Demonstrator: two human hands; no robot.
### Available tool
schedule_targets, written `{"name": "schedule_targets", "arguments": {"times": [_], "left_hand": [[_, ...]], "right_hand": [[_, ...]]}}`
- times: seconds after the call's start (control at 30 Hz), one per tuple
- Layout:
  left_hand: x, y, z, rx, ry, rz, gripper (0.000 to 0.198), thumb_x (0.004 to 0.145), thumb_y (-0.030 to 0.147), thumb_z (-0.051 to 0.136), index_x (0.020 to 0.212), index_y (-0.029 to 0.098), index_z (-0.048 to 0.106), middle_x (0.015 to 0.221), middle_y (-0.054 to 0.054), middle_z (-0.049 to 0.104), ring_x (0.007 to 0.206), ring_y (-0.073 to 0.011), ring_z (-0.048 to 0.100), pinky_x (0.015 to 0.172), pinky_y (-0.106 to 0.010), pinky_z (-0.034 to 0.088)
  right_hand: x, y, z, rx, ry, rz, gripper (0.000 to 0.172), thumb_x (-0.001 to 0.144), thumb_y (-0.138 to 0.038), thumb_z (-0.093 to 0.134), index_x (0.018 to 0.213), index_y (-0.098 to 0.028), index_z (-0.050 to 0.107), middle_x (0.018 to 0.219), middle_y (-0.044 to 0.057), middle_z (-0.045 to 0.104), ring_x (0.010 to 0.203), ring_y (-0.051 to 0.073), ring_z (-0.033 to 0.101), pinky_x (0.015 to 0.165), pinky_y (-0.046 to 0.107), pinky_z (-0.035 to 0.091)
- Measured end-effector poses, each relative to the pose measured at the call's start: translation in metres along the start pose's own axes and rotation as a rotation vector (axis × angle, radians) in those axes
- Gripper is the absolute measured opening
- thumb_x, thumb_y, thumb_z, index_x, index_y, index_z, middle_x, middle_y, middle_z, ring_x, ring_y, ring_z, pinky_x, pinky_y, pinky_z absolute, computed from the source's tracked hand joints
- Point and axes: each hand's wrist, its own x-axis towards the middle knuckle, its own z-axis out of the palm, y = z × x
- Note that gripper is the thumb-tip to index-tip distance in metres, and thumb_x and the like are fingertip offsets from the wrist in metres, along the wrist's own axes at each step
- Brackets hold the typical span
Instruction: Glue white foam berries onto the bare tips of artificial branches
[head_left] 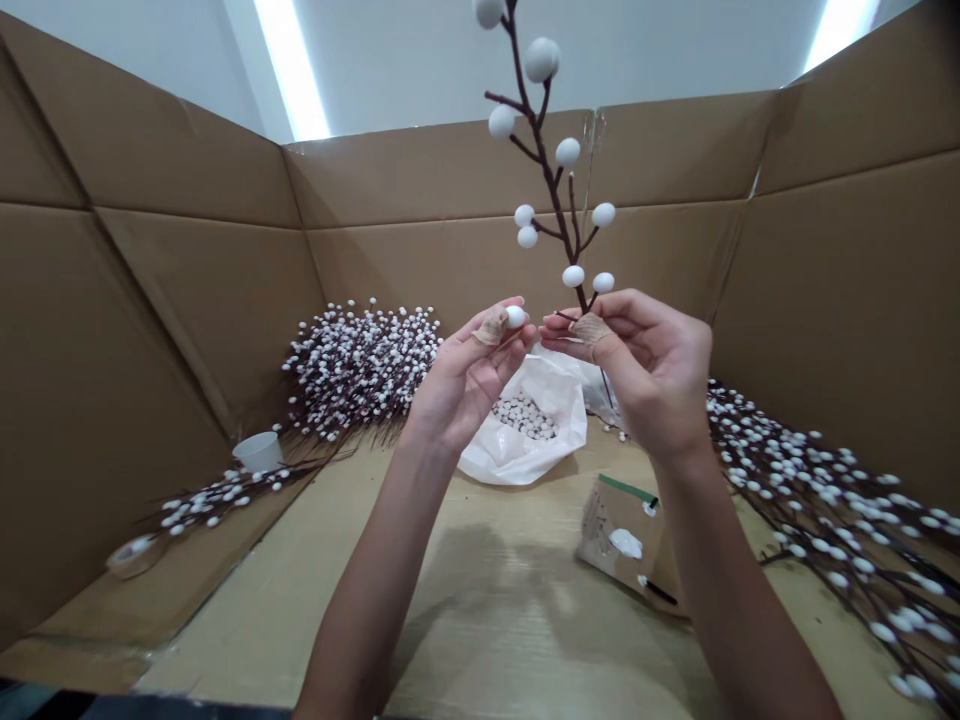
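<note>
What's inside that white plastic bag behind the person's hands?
The white plastic bag holds a heap of small pale balls, much like the white ball in the left hand. Crumpled plastic covers the rest, so what lies deeper cannot be seen.

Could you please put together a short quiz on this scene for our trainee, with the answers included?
1. What small white thing does the left hand pinch between thumb and finger?
2. True or false: the right hand holds a dark branch set with white beads.
3. Which holds the pile of loose beads? A, a white plastic bag; B, the white cup; C, the round roll at the far left.

Key: 1. A white bead. 2. True. 3. A.
</note>
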Motion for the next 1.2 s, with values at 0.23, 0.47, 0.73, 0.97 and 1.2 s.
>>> {"name": "schedule_targets", "arguments": {"times": [0.23,0.47,0.73,0.97,1.2], "left_hand": [[0.001,-0.004,0.003,-0.017,0.006,0.012,0.013,0.081,0.007,0.059,0.088,0.011,0.07,0.083,-0.003,0.072,0.085,-0.0106,0.069,0.092,-0.018,0.05],[-0.002,-0.009,0.004,0.014,0.003,0.077,0.016,0.078,0.01,0.065,0.092,0.015,0.07,0.086,-0.003,0.073,0.103,-0.0165,0.066,0.098,-0.025,0.048],[-0.002,-0.009,0.007,0.09,-0.001,0.108,0.007,0.077,0.012,0.068,0.083,0.014,0.072,0.088,-0.005,0.073,0.103,-0.0182,0.066,0.099,-0.027,0.047],[-0.001,-0.012,0.006,0.114,-0.015,0.148,0.006,0.076,0.012,0.069,0.078,0.015,0.073,0.083,-0.004,0.074,0.092,-0.0164,0.068,0.093,-0.028,0.051],[0.002,-0.014,0.004,0.08,-0.002,0.133,0.005,0.074,0.012,0.071,0.076,0.015,0.074,0.08,-0.004,0.074,0.081,-0.0148,0.07,0.088,-0.027,0.052]], "right_hand": [[-0.002,0.0,0.003,-0.069,-0.029,-0.019,0.01,0.083,-0.026,0.064,0.08,-0.018,0.06,0.086,0.004,0.072,0.082,0.018,0.071,0.079,0.035,0.06],[-0.004,0.003,0.004,-0.141,-0.022,-0.031,0.012,0.083,-0.029,0.063,0.08,-0.019,0.059,0.086,0.004,0.07,0.081,0.018,0.07,0.077,0.033,0.06],[-0.004,0.003,0.005,-0.178,-0.02,-0.051,0.009,0.084,-0.027,0.062,0.08,-0.019,0.06,0.079,0.002,0.067,0.075,0.016,0.068,0.076,0.031,0.059],[-0.003,0.007,0.005,-0.18,-0.025,-0.068,0.008,0.084,-0.025,0.061,0.08,-0.018,0.06,0.078,0.002,0.067,0.073,0.015,0.067,0.073,0.032,0.059],[-0.003,0.01,0.003,-0.182,-0.038,-0.061,0.009,0.084,-0.027,0.061,0.079,-0.019,0.061,0.077,0.002,0.067,0.071,0.016,0.068,0.065,0.029,0.059]]}}
